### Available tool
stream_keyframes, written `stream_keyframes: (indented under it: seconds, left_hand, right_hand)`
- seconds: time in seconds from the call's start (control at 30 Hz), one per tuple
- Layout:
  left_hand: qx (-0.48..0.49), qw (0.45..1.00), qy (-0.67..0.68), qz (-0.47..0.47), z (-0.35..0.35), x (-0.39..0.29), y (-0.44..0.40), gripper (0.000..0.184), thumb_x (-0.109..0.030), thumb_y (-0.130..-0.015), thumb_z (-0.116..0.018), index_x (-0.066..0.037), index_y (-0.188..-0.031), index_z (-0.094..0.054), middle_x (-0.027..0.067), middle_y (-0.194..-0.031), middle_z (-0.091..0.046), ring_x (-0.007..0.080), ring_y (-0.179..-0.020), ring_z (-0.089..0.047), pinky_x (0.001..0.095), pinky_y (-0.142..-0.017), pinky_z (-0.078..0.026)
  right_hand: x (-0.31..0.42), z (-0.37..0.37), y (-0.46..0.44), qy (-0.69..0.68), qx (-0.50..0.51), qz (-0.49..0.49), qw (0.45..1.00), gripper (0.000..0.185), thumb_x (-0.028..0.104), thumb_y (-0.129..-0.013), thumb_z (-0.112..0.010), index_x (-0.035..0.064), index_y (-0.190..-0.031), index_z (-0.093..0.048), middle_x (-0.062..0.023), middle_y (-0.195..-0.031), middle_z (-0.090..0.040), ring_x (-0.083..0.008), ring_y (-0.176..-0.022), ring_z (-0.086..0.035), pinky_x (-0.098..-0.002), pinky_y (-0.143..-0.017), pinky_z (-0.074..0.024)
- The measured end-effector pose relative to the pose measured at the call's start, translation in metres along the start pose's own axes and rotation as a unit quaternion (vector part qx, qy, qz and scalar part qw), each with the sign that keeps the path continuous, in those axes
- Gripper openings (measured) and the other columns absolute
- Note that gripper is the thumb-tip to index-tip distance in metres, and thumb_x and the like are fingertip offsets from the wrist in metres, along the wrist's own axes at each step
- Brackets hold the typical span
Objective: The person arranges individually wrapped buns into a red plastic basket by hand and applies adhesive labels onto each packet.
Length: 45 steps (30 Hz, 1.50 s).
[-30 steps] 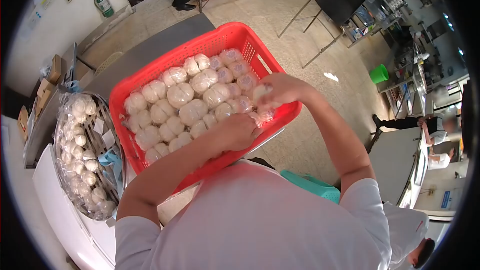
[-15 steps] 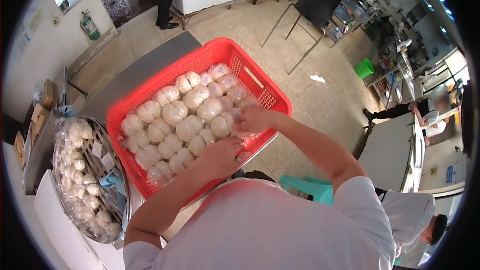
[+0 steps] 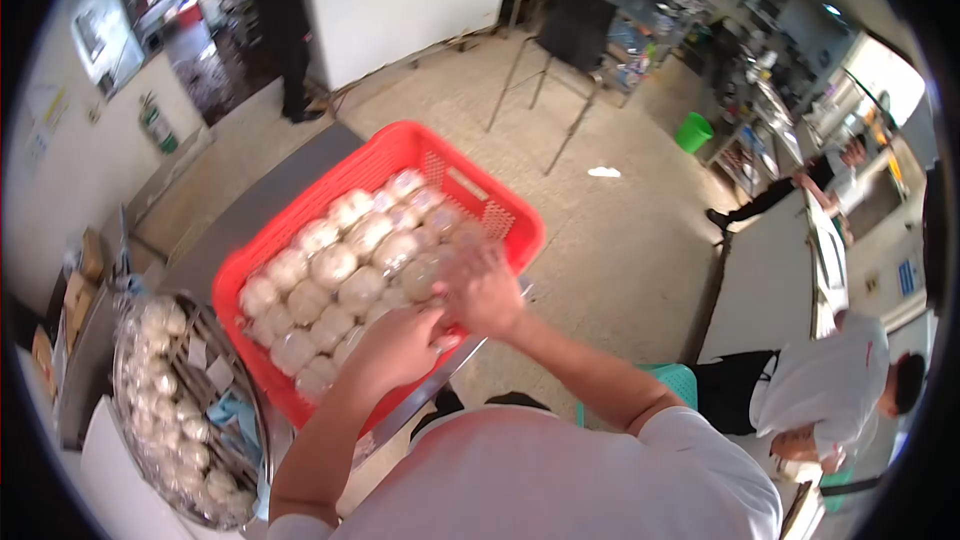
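Observation:
A red perforated plastic basket [image 3: 490, 185] holds rows of plastic-wrapped white balls [image 3: 333, 265] that look like dough or buns. My left hand [image 3: 400, 345] is over the basket's near edge with its fingers curled in. Whatever they may grip is hidden. Close beside it, my right hand [image 3: 485, 290] hovers over the balls at the near right corner. Motion smears its fingers, so I cannot see if they hold anything. Both hands are almost touching and cover part of that corner.
The basket rests on a grey table [image 3: 290, 175]. At the left, an oval slatted tray [image 3: 205, 325] carries more wrapped balls and a blue cloth [image 3: 235, 415]. A teal stool [image 3: 670, 380] stands to the right. One person [image 3: 820, 380] is near at right; others stand farther off.
My right hand has moved left and lifted, coming up beside my left hand. The left hand's fingers have curled in. The view has shifted, and the person at right shows more fully.

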State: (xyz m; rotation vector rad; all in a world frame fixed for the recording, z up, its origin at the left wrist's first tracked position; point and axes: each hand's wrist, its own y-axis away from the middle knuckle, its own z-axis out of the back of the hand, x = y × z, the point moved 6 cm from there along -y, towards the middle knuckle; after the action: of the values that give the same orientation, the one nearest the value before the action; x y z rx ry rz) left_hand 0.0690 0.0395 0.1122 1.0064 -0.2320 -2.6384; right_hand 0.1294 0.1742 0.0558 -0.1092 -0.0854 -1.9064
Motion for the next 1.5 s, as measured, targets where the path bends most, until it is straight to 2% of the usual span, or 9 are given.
stream_keyframes:
  seconds: [0.1,0.33,0.87,1.0,1.17,1.23,1.3,1.37,1.5]
  left_hand:
    - [-0.104,0.990,0.068,-0.061,-0.019,-0.011,0.022,0.040,-0.023,-0.096,-0.072,-0.002,-0.128,-0.062,0.0230,-0.124,-0.067,0.0423,-0.117,-0.063,0.0469,-0.099,-0.051]
    - [-0.258,0.960,-0.100,-0.035,-0.081,-0.019,0.047,0.054,-0.015,-0.088,-0.073,0.001,-0.137,-0.057,0.0250,-0.121,-0.069,0.0444,-0.112,-0.066,0.0520,-0.095,-0.053]
    - [-0.260,0.958,-0.106,-0.051,-0.091,-0.013,0.055,0.059,-0.010,-0.083,-0.069,-0.004,-0.141,-0.058,0.0266,-0.114,-0.071,0.0478,-0.101,-0.069,0.0544,-0.082,-0.057]
    - [-0.275,0.951,-0.081,-0.117,-0.085,-0.013,0.067,0.058,-0.012,-0.086,-0.068,-0.005,-0.143,-0.057,0.0267,-0.114,-0.071,0.0475,-0.101,-0.069,0.0531,-0.083,-0.057]
    - [-0.276,0.933,0.024,-0.229,-0.077,0.001,0.146,0.059,-0.014,-0.085,-0.077,-0.003,-0.139,-0.057,0.0241,-0.132,-0.064,0.0427,-0.127,-0.059,0.0497,-0.104,-0.050]
    - [-0.290,0.935,0.113,-0.171,-0.065,0.024,0.195,0.057,-0.006,-0.085,-0.072,-0.003,-0.139,-0.056,0.0229,-0.129,-0.066,0.0425,-0.121,-0.063,0.0489,-0.099,-0.053]
    - [-0.344,0.918,0.112,-0.161,-0.048,0.061,0.237,0.056,-0.009,-0.086,-0.076,0.001,-0.139,-0.057,0.0242,-0.129,-0.066,0.0403,-0.118,-0.065,0.0437,-0.099,-0.054]
    - [-0.365,0.911,0.156,-0.108,-0.038,0.101,0.267,0.050,-0.006,-0.088,-0.074,0.000,-0.135,-0.060,0.0222,-0.119,-0.070,0.0373,-0.105,-0.070,0.0413,-0.086,-0.057]
    - [-0.461,0.869,0.162,-0.076,-0.022,0.155,0.326,0.016,-0.010,-0.091,-0.077,-0.001,-0.104,-0.074,0.0165,-0.097,-0.075,0.0328,-0.084,-0.073,0.0377,-0.073,-0.057]
  right_hand:
    - [0.009,-0.005,0.046,-0.013,-0.198,0.033,0.979,0.060,0.054,-0.103,-0.049,0.0043,-0.133,-0.066,-0.0230,-0.147,-0.055,-0.0457,-0.145,-0.040,-0.0594,-0.124,-0.0245]
    - [0.021,-0.011,0.130,-0.115,-0.130,0.034,0.984,0.071,0.045,-0.104,-0.054,0.0068,-0.161,-0.035,-0.0175,-0.171,-0.024,-0.0424,-0.159,-0.017,-0.0562,-0.128,-0.0178]
    - [0.080,0.000,0.149,-0.135,-0.014,-0.055,0.989,0.068,0.040,-0.108,-0.045,-0.0018,-0.160,-0.033,-0.0192,-0.171,-0.027,-0.0362,-0.158,-0.025,-0.0496,-0.127,-0.0272]
    - [0.086,-0.002,0.140,-0.112,-0.011,-0.073,0.991,0.080,0.038,-0.095,-0.062,-0.0015,-0.160,-0.035,-0.0195,-0.171,-0.027,-0.0363,-0.158,-0.027,-0.0490,-0.126,-0.0292]
    - [0.104,-0.040,0.119,-0.060,-0.050,-0.053,0.996,0.064,0.045,-0.064,-0.086,0.0064,-0.115,-0.077,-0.0189,-0.132,-0.066,-0.0368,-0.133,-0.053,-0.0478,-0.117,-0.0373]
    - [0.168,0.010,0.131,-0.210,-0.077,-0.014,0.974,0.042,0.022,-0.071,-0.082,0.0019,-0.108,-0.075,-0.0226,-0.120,-0.071,-0.0424,-0.115,-0.065,-0.0479,-0.102,-0.0523]
    - [0.216,0.005,0.121,-0.286,-0.208,0.068,0.933,0.024,0.000,-0.080,-0.071,-0.0034,-0.103,-0.075,-0.0256,-0.123,-0.071,-0.0428,-0.127,-0.063,-0.0471,-0.103,-0.0536]
    - [0.257,0.001,0.106,-0.379,-0.210,0.045,0.900,0.007,0.001,-0.086,-0.071,-0.0065,-0.088,-0.071,-0.0252,-0.109,-0.073,-0.0428,-0.106,-0.070,-0.0453,-0.081,-0.0603]
    - [0.309,-0.002,0.094,-0.364,-0.204,0.070,0.906,0.009,0.004,-0.087,-0.074,-0.0029,-0.084,-0.069,-0.0210,-0.100,-0.073,-0.0383,-0.092,-0.071,-0.0445,-0.074,-0.0587]
